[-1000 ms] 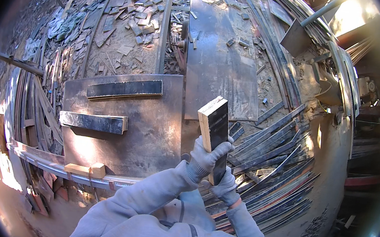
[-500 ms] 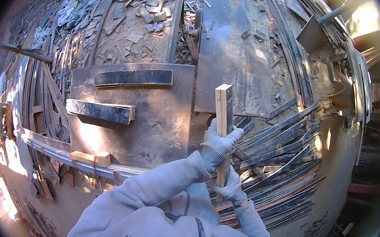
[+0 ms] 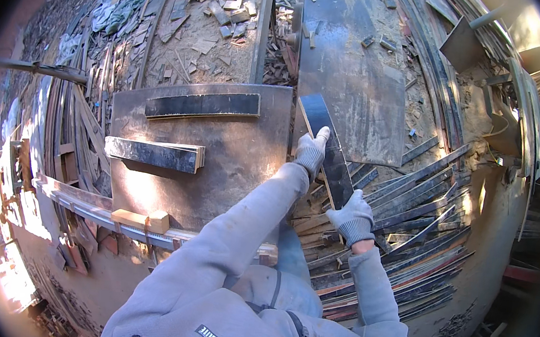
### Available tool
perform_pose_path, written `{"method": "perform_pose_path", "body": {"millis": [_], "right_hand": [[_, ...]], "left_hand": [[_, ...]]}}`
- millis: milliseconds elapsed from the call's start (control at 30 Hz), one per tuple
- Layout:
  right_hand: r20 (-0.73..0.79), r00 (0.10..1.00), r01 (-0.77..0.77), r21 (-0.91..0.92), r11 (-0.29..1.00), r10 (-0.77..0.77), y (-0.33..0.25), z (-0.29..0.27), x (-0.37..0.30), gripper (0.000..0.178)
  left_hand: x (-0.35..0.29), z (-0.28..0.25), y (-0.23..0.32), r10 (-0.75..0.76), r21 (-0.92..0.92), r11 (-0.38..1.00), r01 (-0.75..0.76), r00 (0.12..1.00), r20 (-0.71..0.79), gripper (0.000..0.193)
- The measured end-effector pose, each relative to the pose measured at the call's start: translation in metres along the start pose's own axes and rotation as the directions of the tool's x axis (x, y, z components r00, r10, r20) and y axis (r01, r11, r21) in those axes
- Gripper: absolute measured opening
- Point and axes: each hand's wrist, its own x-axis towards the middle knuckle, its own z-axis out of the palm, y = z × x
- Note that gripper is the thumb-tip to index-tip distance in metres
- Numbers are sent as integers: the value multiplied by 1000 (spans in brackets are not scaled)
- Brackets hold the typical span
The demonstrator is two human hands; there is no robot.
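A short stack of plywood strips (image 3: 334,164) with a black face is held out in front of me, its far end leaning to the left. My left hand (image 3: 312,152), in a light grey work glove, is closed round its left edge near the middle, thumb on the black face. At the near end, my right hand (image 3: 351,218), gloved alike, grips the right corner. On the brown metal tabletop (image 3: 237,165) to the left lie another black plywood strip stack (image 3: 203,105) and, nearer, a second strip stack (image 3: 159,155) with layered ends showing.
A light wood block (image 3: 158,222) sits on the rail (image 3: 82,203) along the tabletop's front edge. Long strips (image 3: 407,239) are piled at the right. A second metal plate (image 3: 358,79) lies beyond, with wood offcuts (image 3: 233,13) scattered over sawdust at the far left.
The held strips have turned from edge-on to showing their black face, and now slant. My right hand has moved right and away from me; my left hand has shifted slightly.
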Motion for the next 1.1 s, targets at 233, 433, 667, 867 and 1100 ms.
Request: {"method": "perform_pose_path", "body": {"millis": [233,433,667,867,1100], "right_hand": [[1,1000,27,-48,998,-27,-33,-17,57,82],[28,1000,-4,-40,999,5,-47,-28,80,85],[1,1000,14,-25,1000,-14,-56,-35,96,80],[-9,999,31,-13,999,-31,-59,-38,103,81],[4,999,45,-26,999,-45,-57,-40,112,78]], "left_hand": [[68,1,32,-66,-82,994,73,994,93,74],[87,1,60,-78,-42,996,80,995,65,75],[114,7,69,-83,-54,995,85,996,40,72],[126,8,72,-60,-72,995,65,996,68,71],[147,17,64,143,66,987,-146,989,35,71]]}}
